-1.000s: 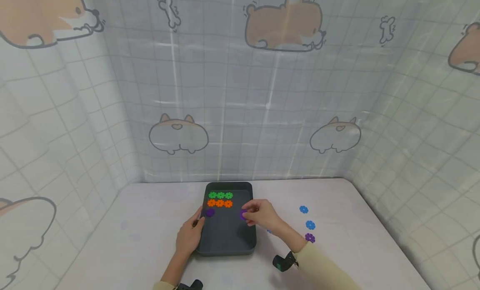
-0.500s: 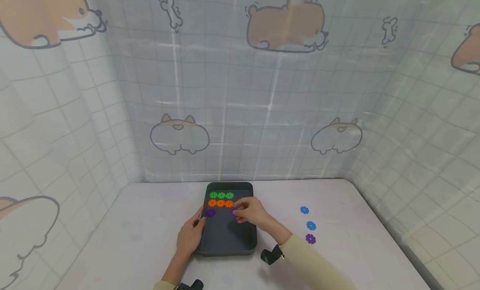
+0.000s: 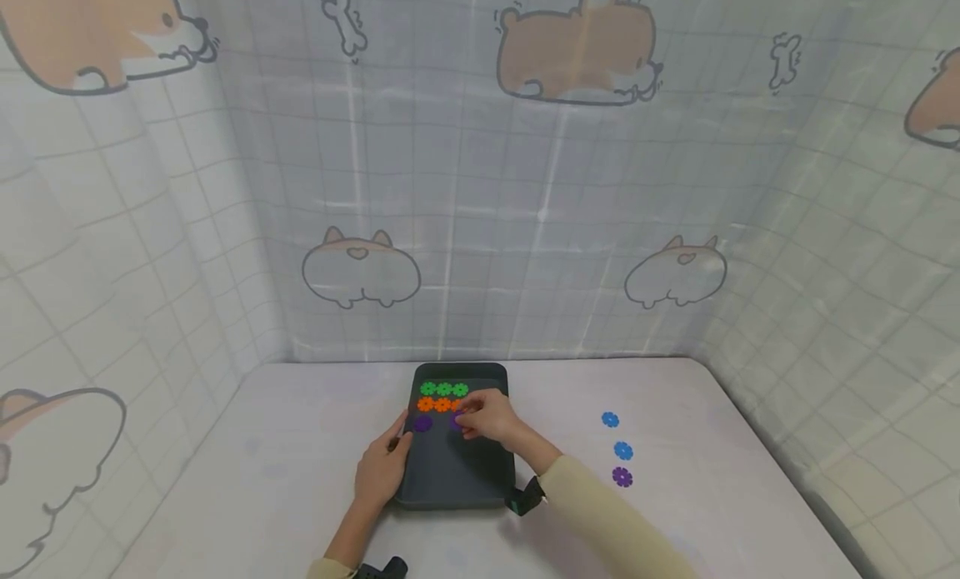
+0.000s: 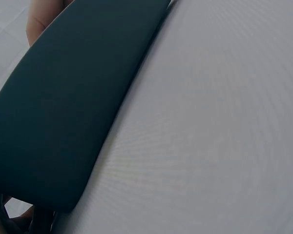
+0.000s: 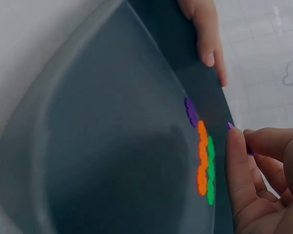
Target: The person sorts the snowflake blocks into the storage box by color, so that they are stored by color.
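A dark grey rectangular tray lies on the white table. My left hand holds its left wall, with the thumb at the rim. Over the tray, my right hand pinches a purple flower-shaped plastic piece between thumb and fingertips; in the right wrist view the fingers hide most of it. Inside the tray are a row of green flower pieces, a row of orange ones just below, and one purple piece under the left end of the orange row.
Right of the tray, two blue flower pieces and one purple piece lie spaced out on the table. A cartoon-printed curtain encloses the back and sides. Dark wrist cameras sit on both wrists.
My right hand has moved left over the tray with the purple flower piece, from near the right wall toward the right end of the orange row. The left hand keeps its hold.
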Demonstrator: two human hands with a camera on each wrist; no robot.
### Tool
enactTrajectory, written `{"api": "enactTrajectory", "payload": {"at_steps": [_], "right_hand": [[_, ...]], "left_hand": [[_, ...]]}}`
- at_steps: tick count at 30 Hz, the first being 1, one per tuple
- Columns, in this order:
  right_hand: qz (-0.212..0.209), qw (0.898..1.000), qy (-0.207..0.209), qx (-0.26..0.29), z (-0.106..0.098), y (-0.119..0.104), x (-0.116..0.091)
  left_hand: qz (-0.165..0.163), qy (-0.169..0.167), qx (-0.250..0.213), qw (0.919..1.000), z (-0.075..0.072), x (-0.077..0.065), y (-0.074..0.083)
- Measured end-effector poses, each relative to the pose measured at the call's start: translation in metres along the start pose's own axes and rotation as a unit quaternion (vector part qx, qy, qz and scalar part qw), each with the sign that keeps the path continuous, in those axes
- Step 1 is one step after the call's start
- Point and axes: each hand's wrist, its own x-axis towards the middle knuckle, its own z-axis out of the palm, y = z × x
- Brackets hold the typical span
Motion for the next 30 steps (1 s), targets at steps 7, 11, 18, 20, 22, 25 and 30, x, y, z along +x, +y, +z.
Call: {"api": "enactTrajectory", "payload": {"at_steps": [7,11,18,20,22,25,30], "right_hand": [[0.015,1.000,0.009,-0.010,0.007,0.006,0.008],[0.023,0.999,0.017,-0.020,0.010,0.007,0.013],[0.035,0.999,0.026,-0.018,0.014,0.007,0.021],[0.039,0.999,0.026,-0.011,0.015,0.008,0.023],[0.043,0.999,0.025,-0.005,0.016,0.009,0.024],[0.046,0.999,0.021,0.004,0.017,0.011,0.025],[0.051,0.998,0.014,0.014,0.019,0.014,0.026]], "left_hand": [[-0.008,-0.006,-0.004,0.9999,-0.001,0.001,-0.002],[-0.012,-0.006,-0.005,0.9999,0.000,0.002,-0.001],[-0.013,-0.008,-0.004,0.9999,-0.001,0.002,0.000],[-0.013,-0.009,-0.004,0.9999,-0.001,0.002,0.000],[-0.011,-0.008,-0.003,0.9999,-0.001,0.002,0.000],[-0.007,-0.003,-0.003,1.0000,0.000,0.001,-0.002],[-0.004,0.002,-0.005,1.0000,0.001,0.000,-0.003]]}}
